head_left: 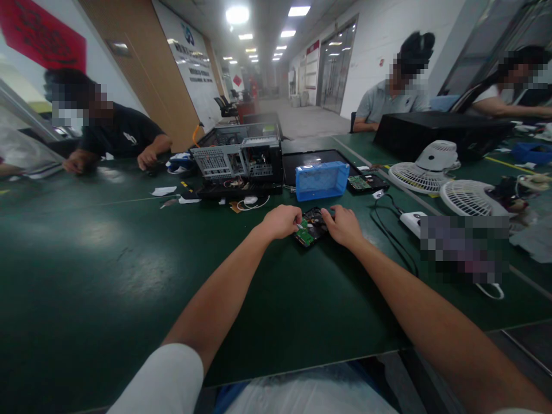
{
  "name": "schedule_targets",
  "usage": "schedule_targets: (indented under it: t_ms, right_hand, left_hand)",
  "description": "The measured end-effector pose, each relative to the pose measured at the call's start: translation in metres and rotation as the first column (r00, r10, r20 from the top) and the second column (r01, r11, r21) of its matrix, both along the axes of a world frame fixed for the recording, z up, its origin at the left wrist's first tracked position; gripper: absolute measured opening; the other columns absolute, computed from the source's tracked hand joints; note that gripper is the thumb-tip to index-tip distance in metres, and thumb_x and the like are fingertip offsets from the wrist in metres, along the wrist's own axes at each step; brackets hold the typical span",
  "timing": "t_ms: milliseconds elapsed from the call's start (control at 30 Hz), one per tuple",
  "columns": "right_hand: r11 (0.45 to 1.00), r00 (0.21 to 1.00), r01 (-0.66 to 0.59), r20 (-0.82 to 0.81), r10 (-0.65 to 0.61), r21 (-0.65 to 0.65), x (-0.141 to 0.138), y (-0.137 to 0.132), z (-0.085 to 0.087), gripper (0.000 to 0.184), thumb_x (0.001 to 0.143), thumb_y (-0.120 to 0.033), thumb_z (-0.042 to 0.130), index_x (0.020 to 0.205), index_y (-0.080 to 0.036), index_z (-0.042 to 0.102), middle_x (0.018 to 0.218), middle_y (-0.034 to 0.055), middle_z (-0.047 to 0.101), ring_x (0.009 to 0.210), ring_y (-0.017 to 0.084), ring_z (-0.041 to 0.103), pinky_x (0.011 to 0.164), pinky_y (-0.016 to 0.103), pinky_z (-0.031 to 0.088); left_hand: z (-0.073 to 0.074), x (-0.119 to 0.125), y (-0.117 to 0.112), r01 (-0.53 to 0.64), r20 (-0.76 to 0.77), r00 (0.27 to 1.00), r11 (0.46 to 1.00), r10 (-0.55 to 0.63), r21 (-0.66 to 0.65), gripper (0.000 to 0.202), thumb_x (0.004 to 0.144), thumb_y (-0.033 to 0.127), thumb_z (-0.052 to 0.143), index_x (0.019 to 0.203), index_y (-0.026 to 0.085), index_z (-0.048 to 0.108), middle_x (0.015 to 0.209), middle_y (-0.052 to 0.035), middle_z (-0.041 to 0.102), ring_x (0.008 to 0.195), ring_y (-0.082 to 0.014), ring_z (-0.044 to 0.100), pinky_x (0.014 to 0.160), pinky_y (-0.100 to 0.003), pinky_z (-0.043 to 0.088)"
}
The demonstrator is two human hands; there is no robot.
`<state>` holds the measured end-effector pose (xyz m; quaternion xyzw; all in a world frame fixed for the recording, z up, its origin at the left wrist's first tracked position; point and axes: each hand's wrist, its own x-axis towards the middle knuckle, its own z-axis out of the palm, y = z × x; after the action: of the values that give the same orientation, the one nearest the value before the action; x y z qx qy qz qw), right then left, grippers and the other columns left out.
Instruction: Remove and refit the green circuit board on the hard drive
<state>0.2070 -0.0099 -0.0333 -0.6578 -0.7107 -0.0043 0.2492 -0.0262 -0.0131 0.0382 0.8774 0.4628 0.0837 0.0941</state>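
A hard drive lies on the green table in front of me, its green circuit board facing up. At its left edge, my left hand is closed, with the fingertips pinched over the board; whatever sits between them is too small to make out. My right hand grips the drive's right side, thumb on top and the other fingers partly hidden. Just behind the drive stands a blue plastic bin, tipped on its side. To its right is another device with a bare circuit board.
An opened computer case stands back left. White fan parts, a black cable and a white power strip lie to the right. A large black case is farther back. Several other people sit around the table.
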Motion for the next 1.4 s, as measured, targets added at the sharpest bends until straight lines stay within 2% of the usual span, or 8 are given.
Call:
schedule_targets:
  t_ms: [333,467,667,967,1067,1167,1267,1400]
  right_hand:
    - [1.0,0.999,0.009,-0.035,-0.009,-0.007,-0.001,-0.002,0.003,0.062,0.1,-0.061,0.037,0.123,-0.01,0.065,0.115,0.021,0.071,0.107,0.035,0.063,0.097,0.046,0.045]
    - [0.995,0.987,-0.094,-0.126,0.097,0.036,-0.003,-0.005,0.006,0.059,0.097,-0.056,0.047,0.13,-0.009,0.061,0.124,0.0204,0.067,0.116,0.032,0.062,0.102,0.043,0.046]
    - [0.946,0.931,-0.321,-0.166,0.325,0.049,-0.009,-0.009,0.007,0.06,0.098,-0.051,0.051,0.143,-0.012,0.052,0.145,0.0166,0.056,0.134,0.028,0.052,0.115,0.041,0.039]
    - [0.998,0.978,-0.049,-0.204,0.038,-0.046,-0.006,-0.008,0.016,0.054,0.095,-0.052,0.054,0.133,-0.013,0.059,0.111,0.0154,0.072,0.107,0.03,0.067,0.095,0.041,0.05]
    - [0.999,0.992,-0.041,-0.119,0.038,-0.024,-0.005,-0.011,0.016,0.058,0.094,-0.055,0.054,0.133,-0.012,0.06,0.12,0.0186,0.067,0.113,0.032,0.063,0.099,0.042,0.047]
    - [0.99,0.99,-0.141,-0.017,0.141,-0.013,-0.006,-0.013,0.016,0.067,0.092,-0.059,0.055,0.14,-0.013,0.056,0.143,0.0191,0.055,0.13,0.035,0.052,0.108,0.046,0.04]
    - [0.978,0.977,-0.205,0.046,0.207,-0.032,-0.009,-0.015,0.016,0.072,0.092,-0.064,0.052,0.145,-0.016,0.052,0.153,0.0158,0.047,0.14,0.035,0.041,0.114,0.048,0.034]
    - [0.969,0.968,-0.24,0.06,0.243,-0.051,-0.013,-0.014,0.014,0.075,0.093,-0.069,0.048,0.146,-0.016,0.051,0.152,0.016,0.049,0.142,0.034,0.04,0.114,0.048,0.033]
  left_hand:
    - [0.007,-0.015,0.006,-0.089,-0.026,0.996,0.996,0.089,0.026,0.016,0.087,0.028,0.061,0.09,0.022,0.076,0.097,-0.0083,0.076,0.091,-0.0251,0.068,0.078,-0.033,0.048]
    - [0.008,-0.013,0.005,-0.179,-0.098,0.98,0.984,0.176,-0.023,0.028,0.089,0.04,0.058,0.089,0.018,0.076,0.098,-0.0141,0.076,0.089,-0.0278,0.069,0.076,-0.034,0.049]
    - [0.011,-0.01,0.0,-0.196,-0.115,0.98,0.866,0.161,-0.459,0.067,0.088,0.075,0.043,0.084,0.015,0.072,0.077,-0.0131,0.075,0.057,-0.0204,0.065,0.06,-0.031,0.047]
    - [0.004,-0.005,-0.001,-0.205,-0.067,0.978,0.853,0.198,-0.48,0.078,0.085,0.085,0.034,0.094,0.014,0.067,0.075,-0.0127,0.073,0.058,-0.0207,0.067,0.051,-0.028,0.045]
    - [-0.003,-0.008,0.002,-0.179,0.015,0.977,0.856,0.213,-0.485,0.078,0.085,0.085,0.035,0.099,0.016,0.067,0.074,-0.011,0.072,0.055,-0.0194,0.066,0.051,-0.027,0.044]
    - [-0.003,-0.014,0.007,-0.192,0.116,0.958,0.891,0.26,-0.412,0.068,0.09,0.077,0.04,0.1,0.016,0.069,0.079,-0.0108,0.074,0.058,-0.019,0.065,0.055,-0.028,0.045]
    - [0.006,-0.02,0.011,-0.284,0.224,0.921,0.943,0.318,-0.172,0.047,0.092,0.059,0.051,0.097,0.017,0.071,0.095,-0.0112,0.075,0.074,-0.0214,0.068,0.064,-0.03,0.047]
    - [0.023,-0.023,0.009,-0.257,0.377,0.896,0.966,0.235,0.007,0.027,0.093,0.037,0.052,0.089,0.02,0.073,0.091,-0.0057,0.073,0.079,-0.0196,0.064,0.071,-0.03,0.046]
